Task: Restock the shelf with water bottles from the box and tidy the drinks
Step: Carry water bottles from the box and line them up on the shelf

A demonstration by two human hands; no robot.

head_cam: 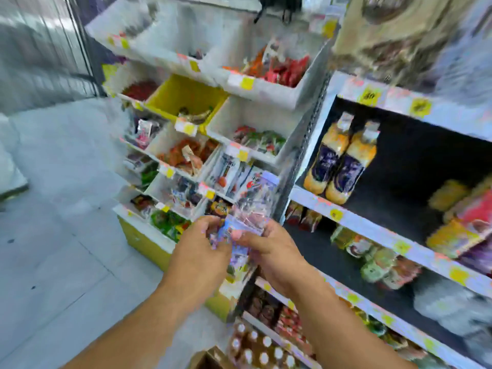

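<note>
Both my hands hold one clear water bottle (pixel 253 206) upright in front of the shelving; the picture is blurred. My left hand (pixel 202 249) grips its lower part from the left. From the right, my right hand (pixel 271 249) curls round the same part. The drinks shelf (pixel 372 225) stands to the right, with two orange juice bottles (pixel 343 158) at the left of its dark upper bay. A corner of the cardboard box (pixel 210 358) shows at the bottom edge, next to several white-capped bottles (pixel 255 347).
Left of the drinks shelf stands a rack of white and yellow bins (pixel 186 94) filled with snack packets. More drinks sit on the lower shelf (pixel 378 259) and colourful packs at the far right (pixel 466 217). Grey floor tiles (pixel 58 209) stretch away to the left.
</note>
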